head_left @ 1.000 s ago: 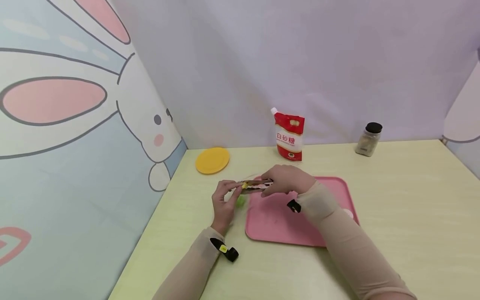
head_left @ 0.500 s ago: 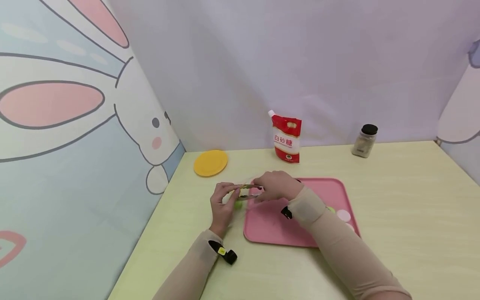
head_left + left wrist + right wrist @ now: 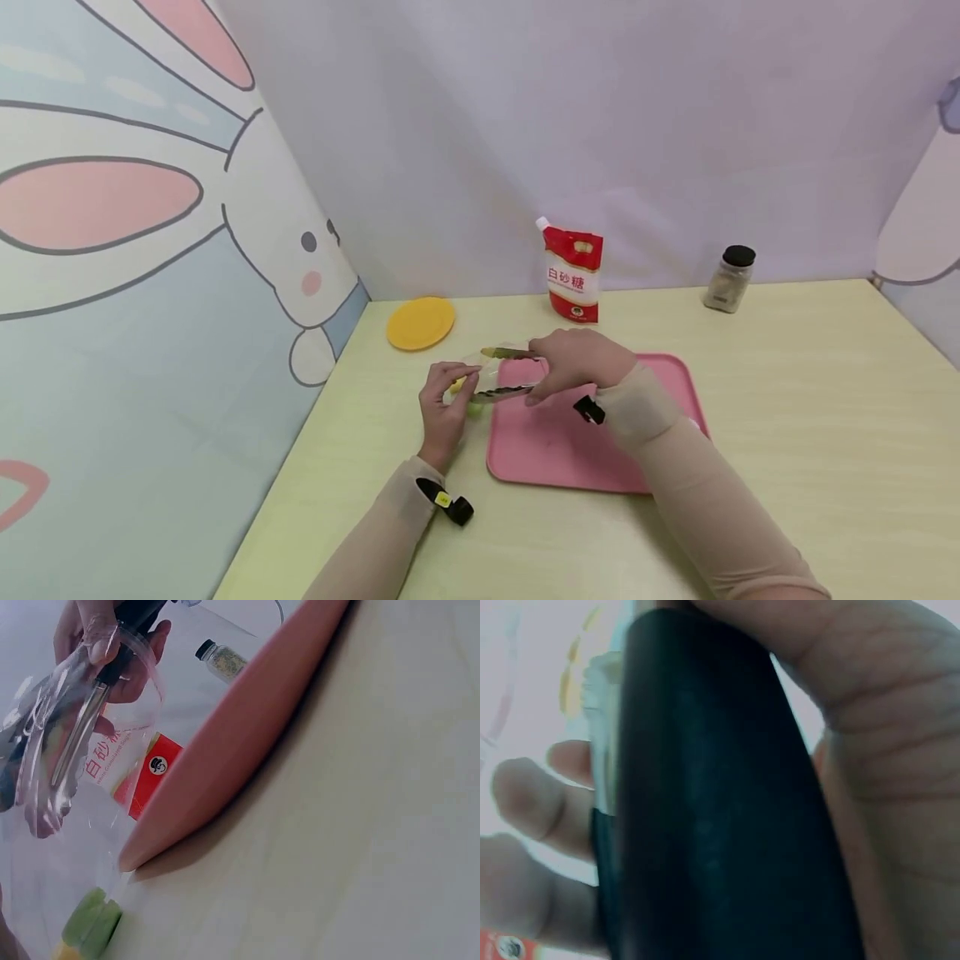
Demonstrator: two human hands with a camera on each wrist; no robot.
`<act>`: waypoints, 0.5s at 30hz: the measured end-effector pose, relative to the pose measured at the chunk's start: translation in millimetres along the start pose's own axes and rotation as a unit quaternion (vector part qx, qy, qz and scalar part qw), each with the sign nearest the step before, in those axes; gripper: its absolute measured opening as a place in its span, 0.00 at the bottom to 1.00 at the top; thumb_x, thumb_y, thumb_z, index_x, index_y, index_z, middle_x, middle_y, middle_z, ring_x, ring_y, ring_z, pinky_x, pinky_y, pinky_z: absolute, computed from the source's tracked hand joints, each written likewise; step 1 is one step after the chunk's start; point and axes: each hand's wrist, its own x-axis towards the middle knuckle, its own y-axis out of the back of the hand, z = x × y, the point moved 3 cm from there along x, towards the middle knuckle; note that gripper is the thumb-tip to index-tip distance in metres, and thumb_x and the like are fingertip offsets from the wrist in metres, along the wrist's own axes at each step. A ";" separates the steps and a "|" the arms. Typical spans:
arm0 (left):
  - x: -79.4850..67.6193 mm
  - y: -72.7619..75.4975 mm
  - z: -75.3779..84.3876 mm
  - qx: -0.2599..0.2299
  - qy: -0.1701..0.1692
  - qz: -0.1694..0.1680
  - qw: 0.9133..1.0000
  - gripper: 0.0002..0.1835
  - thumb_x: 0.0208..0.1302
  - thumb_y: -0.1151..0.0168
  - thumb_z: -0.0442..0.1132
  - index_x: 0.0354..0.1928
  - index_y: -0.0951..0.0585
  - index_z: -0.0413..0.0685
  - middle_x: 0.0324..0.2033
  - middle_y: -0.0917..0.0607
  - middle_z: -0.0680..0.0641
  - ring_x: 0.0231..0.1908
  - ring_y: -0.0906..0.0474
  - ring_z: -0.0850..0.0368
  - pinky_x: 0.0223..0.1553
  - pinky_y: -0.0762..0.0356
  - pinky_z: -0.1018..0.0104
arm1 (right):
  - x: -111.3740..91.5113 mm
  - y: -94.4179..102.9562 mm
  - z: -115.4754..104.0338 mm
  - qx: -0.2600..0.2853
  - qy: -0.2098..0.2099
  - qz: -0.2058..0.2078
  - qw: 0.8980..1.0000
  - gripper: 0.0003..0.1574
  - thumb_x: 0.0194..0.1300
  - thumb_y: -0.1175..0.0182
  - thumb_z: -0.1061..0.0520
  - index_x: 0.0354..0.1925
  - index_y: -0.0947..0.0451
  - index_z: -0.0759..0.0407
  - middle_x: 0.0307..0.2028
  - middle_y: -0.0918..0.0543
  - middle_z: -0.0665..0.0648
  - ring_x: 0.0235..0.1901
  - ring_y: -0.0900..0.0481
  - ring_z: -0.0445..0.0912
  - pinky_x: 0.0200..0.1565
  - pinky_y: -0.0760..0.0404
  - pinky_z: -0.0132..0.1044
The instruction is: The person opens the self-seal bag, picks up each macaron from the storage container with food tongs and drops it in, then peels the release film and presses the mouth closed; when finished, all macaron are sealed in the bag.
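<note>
**Tongs spread at a clear bag, above the left side of a pink tray**

I am looking from far away at a pale, yellow-green table (image 3: pixel 810 392), with a lilac wall (image 3: pixel 450 167) behind it and a large rabbit picture (image 3: pixel 277 225) on the left wall.

I count two grips, which are the bare hands of a person. The right grip (image 3: pixel 579 360) is closed around one pair of tongs (image 3: pixel 79 735), with black handles and metal arms that stand apart from each other. The left grip (image 3: pixel 444 412) pinches one clear bag (image 3: pixel 94 840) between thumb and fingers. The tongs are held at the bag, above the left part of one pink tray (image 3: pixel 540 454). Low in my left wrist view I see green food (image 3: pixel 94 924) and a bit of yellow food (image 3: pixel 64 951); whether the green is one piece or two, I cannot tell.

Along the back I count one yellow plate (image 3: pixel 421 323), one red-and-white pouch (image 3: pixel 573 275) standing upright, and one jar (image 3: pixel 729 282) with a black lid.

The right sleeve (image 3: pixel 712 492) crosses the tray and hides much of its right side; only a small part of something pale (image 3: pixel 693 424) shows beside it. In my right wrist view, the black handle blocks most of the scene.
</note>
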 end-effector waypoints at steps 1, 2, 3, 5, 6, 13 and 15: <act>0.1 0.0 0.2 0.000 0.000 -0.001 1.000 0.10 0.65 0.34 0.28 0.44 0.11 0.48 0.38 0.17 0.48 0.45 0.25 0.51 0.45 0.27 0.57 | -2.9 2.3 1.6 0.005 -0.002 -0.001 1.000 0.47 0.49 0.28 0.28 0.59 0.23 0.52 0.50 0.17 0.51 0.44 0.21 0.46 0.49 0.22 0.52; 0.2 -0.2 0.2 0.002 0.000 -0.002 1.000 0.10 0.65 0.34 0.28 0.44 0.11 0.49 0.38 0.17 0.48 0.45 0.25 0.51 0.45 0.27 0.57 | -6.2 4.4 3.0 0.008 -0.004 -0.004 1.000 0.46 0.49 0.27 0.29 0.58 0.22 0.53 0.48 0.17 0.50 0.44 0.21 0.45 0.49 0.22 0.51; 0.2 -0.3 0.2 0.003 -0.002 -0.004 1.000 0.10 0.65 0.34 0.28 0.44 0.11 0.49 0.38 0.17 0.48 0.45 0.25 0.51 0.45 0.27 0.57 | -9.4 6.4 4.5 0.014 -0.007 -0.007 1.000 0.43 0.48 0.27 0.30 0.55 0.21 0.52 0.46 0.17 0.50 0.42 0.21 0.45 0.47 0.21 0.50; 0.1 -0.3 -0.1 0.003 -0.004 -0.006 1.000 0.10 0.65 0.34 0.28 0.44 0.11 0.49 0.38 0.16 0.48 0.44 0.24 0.51 0.45 0.27 0.58 | -16.1 10.2 7.6 0.024 -0.012 -0.011 1.000 0.36 0.48 0.26 0.32 0.48 0.21 0.52 0.39 0.18 0.48 0.38 0.22 0.44 0.42 0.22 0.47; 0.0 -0.4 -0.5 0.002 -0.004 -0.007 1.000 0.10 0.65 0.34 0.28 0.44 0.11 0.49 0.38 0.16 0.48 0.44 0.24 0.51 0.45 0.27 0.59 | -19.2 12.3 9.1 0.031 -0.013 -0.013 0.999 0.33 0.48 0.26 0.33 0.44 0.22 0.52 0.36 0.19 0.48 0.35 0.23 0.44 0.40 0.23 0.46; -0.1 0.3 -3.2 0.000 0.001 -0.005 1.000 0.10 0.64 0.33 0.27 0.43 0.11 0.46 0.38 0.16 0.47 0.44 0.24 0.51 0.45 0.27 0.59 | -42.3 29.1 18.2 0.061 -0.016 -0.006 0.998 0.29 0.48 0.26 0.36 0.37 0.26 0.51 0.30 0.22 0.51 0.29 0.25 0.45 0.33 0.27 0.42; 0.3 0.3 -2.9 0.001 0.005 -0.008 1.000 0.10 0.65 0.33 0.28 0.44 0.11 0.47 0.38 0.16 0.47 0.44 0.24 0.51 0.45 0.27 0.58 | -49.4 32.8 21.0 0.083 -0.011 -0.011 0.996 0.32 0.50 0.25 0.36 0.51 0.22 0.45 0.31 0.21 0.52 0.26 0.25 0.46 0.30 0.25 0.43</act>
